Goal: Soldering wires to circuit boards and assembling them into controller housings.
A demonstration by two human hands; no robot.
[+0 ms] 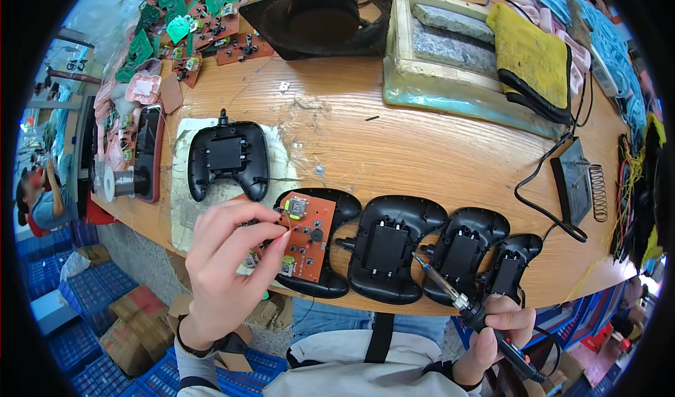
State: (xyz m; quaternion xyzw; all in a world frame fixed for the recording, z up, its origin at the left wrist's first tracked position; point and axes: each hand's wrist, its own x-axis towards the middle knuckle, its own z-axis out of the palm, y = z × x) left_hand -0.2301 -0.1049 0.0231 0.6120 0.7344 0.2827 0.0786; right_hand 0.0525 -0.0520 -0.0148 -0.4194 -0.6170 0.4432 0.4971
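An orange-brown circuit board (320,253) lies over a black game controller shell (344,210) at the table's near edge. Over the board's left side, my left hand (228,260) is pinched on a thin red wire (299,229). In my right hand (510,321) is a soldering iron (478,318), its tip pointing up and left above the neighbouring shells, apart from the board. Three more shells, a near one (387,246), a middle one (464,253) and a small-looking one (508,270), line up to the right. Another shell (226,154) rests on a pale mat (281,158).
A black fan (309,21) stands at the back, beside a framed tray (401,66) with stone-like blocks and a yellow cloth (527,49). Circuit boards (200,31) heap far left, above a phone (148,151) and wire spool (123,184). A spring-type iron stand (573,179) sits right.
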